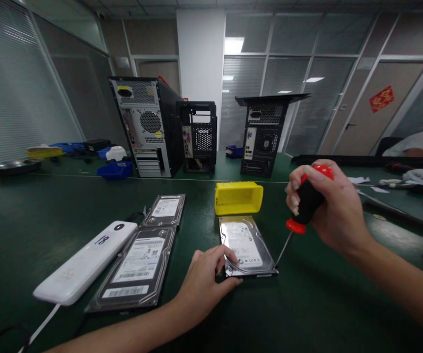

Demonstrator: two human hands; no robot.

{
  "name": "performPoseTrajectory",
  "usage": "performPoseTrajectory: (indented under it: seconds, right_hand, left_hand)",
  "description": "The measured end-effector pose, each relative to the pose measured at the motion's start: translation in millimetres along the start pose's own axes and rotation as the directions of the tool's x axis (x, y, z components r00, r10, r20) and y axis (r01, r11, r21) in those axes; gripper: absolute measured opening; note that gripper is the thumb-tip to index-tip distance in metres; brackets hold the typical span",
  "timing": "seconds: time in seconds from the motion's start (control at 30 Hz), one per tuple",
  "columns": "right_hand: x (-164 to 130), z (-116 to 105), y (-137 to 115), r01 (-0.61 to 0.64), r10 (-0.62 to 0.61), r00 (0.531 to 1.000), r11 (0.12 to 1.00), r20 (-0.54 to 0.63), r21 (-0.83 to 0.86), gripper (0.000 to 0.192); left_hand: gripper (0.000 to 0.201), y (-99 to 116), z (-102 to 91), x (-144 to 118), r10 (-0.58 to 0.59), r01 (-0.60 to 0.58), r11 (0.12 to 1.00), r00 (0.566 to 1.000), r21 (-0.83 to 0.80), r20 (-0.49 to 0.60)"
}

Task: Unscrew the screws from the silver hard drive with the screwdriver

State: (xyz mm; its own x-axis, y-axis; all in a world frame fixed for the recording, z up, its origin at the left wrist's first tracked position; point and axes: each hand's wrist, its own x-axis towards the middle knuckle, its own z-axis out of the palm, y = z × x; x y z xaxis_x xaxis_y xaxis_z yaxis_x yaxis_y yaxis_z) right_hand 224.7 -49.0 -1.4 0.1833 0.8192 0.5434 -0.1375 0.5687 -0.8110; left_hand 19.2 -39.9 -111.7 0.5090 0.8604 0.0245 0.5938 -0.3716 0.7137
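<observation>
A silver hard drive [246, 247] with a white label lies flat on the green table in front of me. At its near left corner, my left hand [211, 274] grips it, fingers on top and thumb along the front edge. My right hand [329, 206] is wrapped around the red and black handle of a screwdriver [285, 249]. The shaft slants down and left, and its tip meets the drive's near right corner; the screw there is too small to make out. Just behind the drive a yellow plastic bin [238, 198] rests on its side, opening towards me.
Two more hard drives [140, 262] lie to the left, beside a white power bank [82, 264] marked 18 with a cable. Computer cases [148, 127] stand at the back, near a blue bin [115, 169]. A metal bar [395, 208] lies right; a person's sleeve [417, 142] shows far right.
</observation>
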Motion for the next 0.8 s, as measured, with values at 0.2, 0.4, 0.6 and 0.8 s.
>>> performPoseTrajectory:
  seconds: [0.2,0.4,0.6,0.8]
  right_hand:
    - [-2.6,-1.5,-3.4,-0.052,0.050,0.998,0.995,0.024,0.080,0.015]
    - [-3.2,3.1,-2.4,-0.085,0.084,0.996,0.989,0.013,0.124,0.010]
    - [-5.1,5.9,-1.6,-0.131,0.130,0.988,0.991,-0.077,-0.006,0.023]
    - [-5.2,4.5,1.7,-0.124,0.132,0.989,0.986,-0.063,0.109,0.027]
  left_hand:
    - [0.021,0.9,-0.8,0.0,-0.002,0.002,1.000,1.000,0.013,0.002]
    - [0.022,1.6,-0.8,-1.1,-0.006,0.006,1.000,1.000,0.007,0.003]
    - [0.022,-1.0,0.2,-1.5,-0.001,0.001,1.000,1.000,-0.013,-0.005]
    - [0.021,-1.0,0.8,-0.1,0.000,0.000,1.000,1.000,-0.015,-0.007]
